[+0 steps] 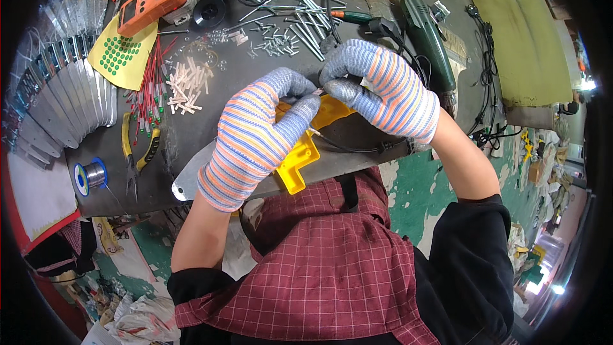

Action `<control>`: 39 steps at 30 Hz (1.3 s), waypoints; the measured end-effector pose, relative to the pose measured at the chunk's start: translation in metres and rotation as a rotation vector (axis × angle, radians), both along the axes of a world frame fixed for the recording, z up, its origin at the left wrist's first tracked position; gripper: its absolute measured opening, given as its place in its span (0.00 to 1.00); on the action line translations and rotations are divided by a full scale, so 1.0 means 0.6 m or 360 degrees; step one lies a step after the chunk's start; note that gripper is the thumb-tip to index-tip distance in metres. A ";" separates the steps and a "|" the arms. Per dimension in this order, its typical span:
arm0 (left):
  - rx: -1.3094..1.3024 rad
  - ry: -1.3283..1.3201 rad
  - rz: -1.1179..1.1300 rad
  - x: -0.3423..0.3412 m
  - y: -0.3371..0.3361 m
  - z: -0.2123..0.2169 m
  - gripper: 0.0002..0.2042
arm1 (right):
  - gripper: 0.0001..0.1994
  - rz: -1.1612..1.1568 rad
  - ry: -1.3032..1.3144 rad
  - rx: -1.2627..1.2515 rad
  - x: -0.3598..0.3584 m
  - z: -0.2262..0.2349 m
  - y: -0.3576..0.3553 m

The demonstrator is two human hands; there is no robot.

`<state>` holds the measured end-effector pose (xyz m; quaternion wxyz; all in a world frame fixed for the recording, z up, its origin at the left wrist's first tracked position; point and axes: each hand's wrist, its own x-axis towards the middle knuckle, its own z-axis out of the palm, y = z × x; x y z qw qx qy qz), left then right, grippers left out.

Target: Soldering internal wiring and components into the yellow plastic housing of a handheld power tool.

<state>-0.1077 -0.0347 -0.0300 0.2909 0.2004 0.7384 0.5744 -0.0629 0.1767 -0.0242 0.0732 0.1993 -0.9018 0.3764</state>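
Observation:
Striped knit gloves cover both hands, which meet above the near edge of the workbench. My left hand (252, 131) is closed, thumb against fingers, at a tiny piece whose kind I cannot make out. Facing it, my right hand (389, 92) is closed in a pinch too, its fingertips almost touching the left ones; what it holds is hidden. Under the hands lies a yellow plastic housing (297, 165), partly covered by the left hand. A flat silver blade (189, 176) sticks out to the left of it. The black cable (345, 147) runs rightward below my right hand.
Yellow-handled pliers (133, 165) and a solder spool (90, 176) lie at the left, near a row of metal blades (64, 102). Farther back are red-wired LEDs (148, 105), pale sleeves (188, 86), screws (278, 41), an orange meter (153, 3) and a green power tool (428, 38).

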 end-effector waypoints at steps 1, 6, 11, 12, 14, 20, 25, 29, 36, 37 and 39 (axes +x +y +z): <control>-0.0006 -0.0022 -0.0017 0.001 -0.001 -0.001 0.08 | 0.07 0.0043 -0.0007 0.0053 0.002 0.005 0.002; 0.0002 0.0014 0.0007 0.004 -0.004 -0.004 0.05 | 0.07 -0.0187 0.0009 -0.0149 0.019 -0.004 -0.004; 0.0001 0.0089 0.0048 0.004 -0.010 -0.016 0.08 | 0.09 -0.0476 -0.0057 -0.0071 0.110 -0.005 0.000; 0.0014 0.0111 0.0042 0.004 -0.010 -0.013 0.08 | 0.12 -0.0332 -0.0080 0.0119 0.128 -0.013 0.002; 0.0026 0.0129 0.0008 0.001 -0.003 -0.009 0.08 | 0.13 -0.0248 -0.0203 0.0563 0.160 -0.028 -0.006; 0.0124 -0.0009 0.0058 -0.001 -0.004 -0.010 0.06 | 0.13 -0.0453 0.0127 0.0715 0.172 -0.068 -0.004; 0.0121 -0.0114 0.0123 -0.005 -0.003 -0.007 0.06 | 0.12 -0.0606 0.0386 0.0482 0.147 -0.072 0.022; 0.0062 -0.0108 0.0084 -0.007 -0.012 -0.008 0.05 | 0.11 -0.0466 0.0186 0.0138 0.159 -0.074 0.030; -0.0018 0.0083 -0.0112 -0.001 -0.010 -0.006 0.07 | 0.13 -0.0576 0.0339 0.0393 0.155 -0.084 0.038; -0.0093 0.0077 -0.0115 0.000 -0.008 -0.004 0.06 | 0.13 -0.0619 0.0340 0.0434 0.155 -0.088 0.037; -0.0168 0.0073 -0.0109 0.002 -0.010 0.006 0.06 | 0.13 -0.0665 0.0339 0.0481 0.157 -0.096 0.030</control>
